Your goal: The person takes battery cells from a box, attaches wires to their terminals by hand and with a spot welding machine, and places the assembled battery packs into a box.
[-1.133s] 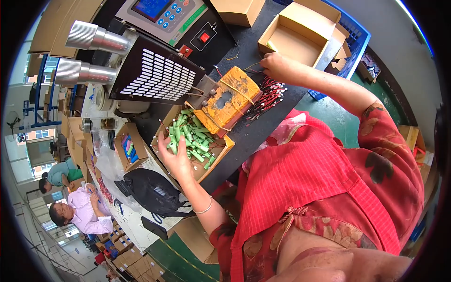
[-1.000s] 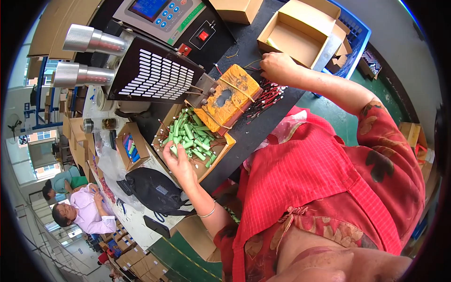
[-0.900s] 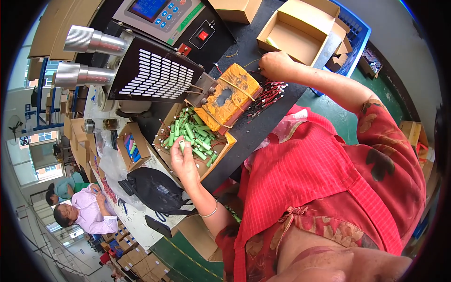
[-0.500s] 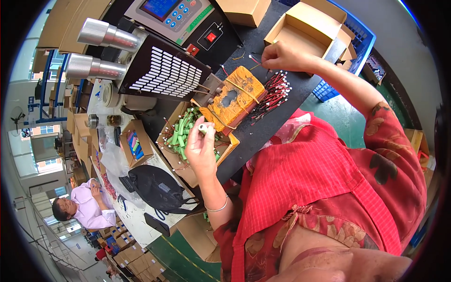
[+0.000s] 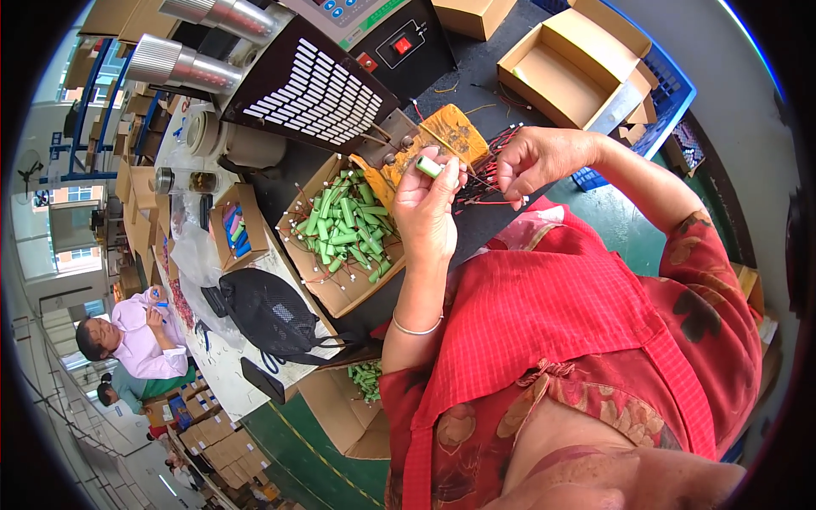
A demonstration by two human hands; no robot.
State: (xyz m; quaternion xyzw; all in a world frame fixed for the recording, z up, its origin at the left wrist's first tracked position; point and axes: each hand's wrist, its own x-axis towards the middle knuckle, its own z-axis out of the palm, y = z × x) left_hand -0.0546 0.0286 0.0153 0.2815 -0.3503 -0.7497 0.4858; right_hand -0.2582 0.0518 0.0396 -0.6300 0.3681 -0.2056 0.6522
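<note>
My left hand [image 5: 427,208] is closed round a green cylindrical battery cell [image 5: 429,167], one pale end facing up. Close beside it, my right hand [image 5: 540,161] has its fingers pinched on a thin wire lead [image 5: 495,201] with a small white connector. Both hands are over the near side of a block wrapped in orange-yellow tape [image 5: 459,127], partly hiding it. Behind my right hand lies a bundle of red and black wire leads [image 5: 493,157], partly covered. Left of my left hand, many green cells with leads [image 5: 344,223] fill a shallow cardboard tray [image 5: 342,302].
A black machine with a slotted panel [image 5: 314,93] and metal cylinders [image 5: 191,66] stands beyond the block. An open cardboard box [image 5: 552,72] and blue crate [image 5: 676,85] are at right. A black mesh bag [image 5: 272,314] and phone [image 5: 262,380] lie left; a person [image 5: 153,331] sits farther off.
My left hand has moved right with the cell, toward the wire bundle. My right hand has come down and left from beyond the block to beside it. The view has shifted slightly.
</note>
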